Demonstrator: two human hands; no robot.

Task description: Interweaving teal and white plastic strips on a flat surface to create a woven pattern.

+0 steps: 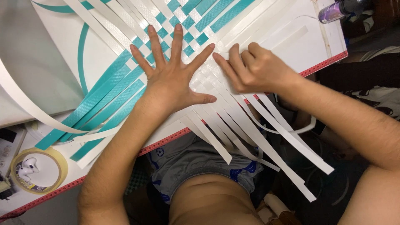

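Loose white strip ends (266, 141) hang off the bench (104, 58) below both hands. The left hand (173, 79) lies spread flat on the woven mat (175, 25); the right hand (254, 68), fingers curled, pinches a white strip (287, 35) beside it.

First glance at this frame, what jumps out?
The left hand, fingers spread, presses flat on a teal-and-white woven mat at centre. Beside it the right hand pinches a white strip at the weave's edge. Loose white strips hang off the table edge toward the person's lap.
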